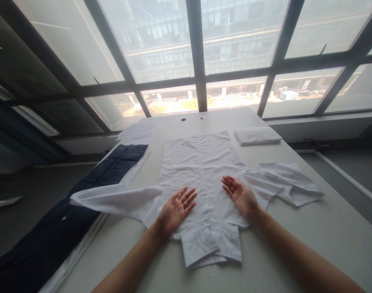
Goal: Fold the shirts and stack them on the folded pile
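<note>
A white shirt (201,162) lies spread flat on the pale table (311,244), collar toward me, one sleeve stretched out left past the table edge and the other crumpled to the right. My left hand (175,209) hovers palm up over the shirt's near left part, fingers stretched out. My right hand (239,193) is palm up too, over the near right part, fingers apart. Neither hand holds anything.
A folded white cloth (257,135) lies at the far right of the table. A dark navy garment (82,195) runs along the table's left edge. Flat white pieces (139,130) lie at the far left corner. Large windows stand beyond the table.
</note>
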A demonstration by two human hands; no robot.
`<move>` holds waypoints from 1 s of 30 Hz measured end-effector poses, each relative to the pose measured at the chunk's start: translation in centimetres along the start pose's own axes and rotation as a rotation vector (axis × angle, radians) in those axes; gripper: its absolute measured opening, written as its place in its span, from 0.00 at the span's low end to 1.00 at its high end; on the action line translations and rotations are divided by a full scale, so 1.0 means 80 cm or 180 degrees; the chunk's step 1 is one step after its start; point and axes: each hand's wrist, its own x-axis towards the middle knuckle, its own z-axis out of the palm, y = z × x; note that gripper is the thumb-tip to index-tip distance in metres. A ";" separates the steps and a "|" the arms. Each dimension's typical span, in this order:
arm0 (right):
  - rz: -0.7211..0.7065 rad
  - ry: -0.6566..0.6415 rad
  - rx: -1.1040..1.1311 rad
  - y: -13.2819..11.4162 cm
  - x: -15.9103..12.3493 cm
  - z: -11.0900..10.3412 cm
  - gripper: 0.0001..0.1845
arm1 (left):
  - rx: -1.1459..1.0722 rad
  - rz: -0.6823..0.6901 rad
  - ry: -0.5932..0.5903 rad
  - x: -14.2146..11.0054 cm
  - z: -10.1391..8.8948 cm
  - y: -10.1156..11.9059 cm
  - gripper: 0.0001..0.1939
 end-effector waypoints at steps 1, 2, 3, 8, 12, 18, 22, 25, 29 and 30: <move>-0.0035 0.0033 -0.0023 0.002 0.001 -0.001 0.14 | 0.0002 0.0002 0.0009 0.000 0.000 0.000 0.26; -0.0057 0.0039 -0.0021 0.003 0.002 -0.003 0.14 | 0.0004 0.0005 0.0019 0.000 0.000 0.000 0.26; -0.0065 0.0031 -0.0011 0.003 0.004 -0.004 0.14 | 0.0007 0.0005 0.0026 0.000 0.001 0.000 0.26; -0.0047 -0.0071 -0.0028 -0.002 0.010 -0.012 0.13 | 0.0012 0.0006 0.0028 0.001 0.001 0.000 0.26; -0.0030 -0.0126 -0.0037 0.000 0.013 -0.016 0.13 | -0.0005 -0.0010 0.0039 0.001 0.001 0.000 0.26; -0.0041 -0.0150 -0.0117 0.000 0.013 -0.015 0.13 | -0.0026 -0.0025 0.0046 0.001 0.001 0.000 0.25; -0.0054 -0.0144 -0.0149 0.000 0.013 -0.015 0.14 | -0.0016 -0.0018 0.0036 0.001 0.000 0.000 0.25; -0.0067 -0.0134 -0.0169 0.001 0.013 -0.015 0.13 | -0.0023 -0.0012 0.0047 0.000 0.001 0.000 0.25; -0.0062 -0.0145 -0.0150 0.001 0.013 -0.016 0.13 | -0.0019 -0.0013 0.0072 0.000 0.003 0.001 0.25; -0.0061 -0.0142 -0.0148 0.001 0.013 -0.016 0.13 | -0.0017 -0.0012 0.0074 0.000 0.003 0.001 0.25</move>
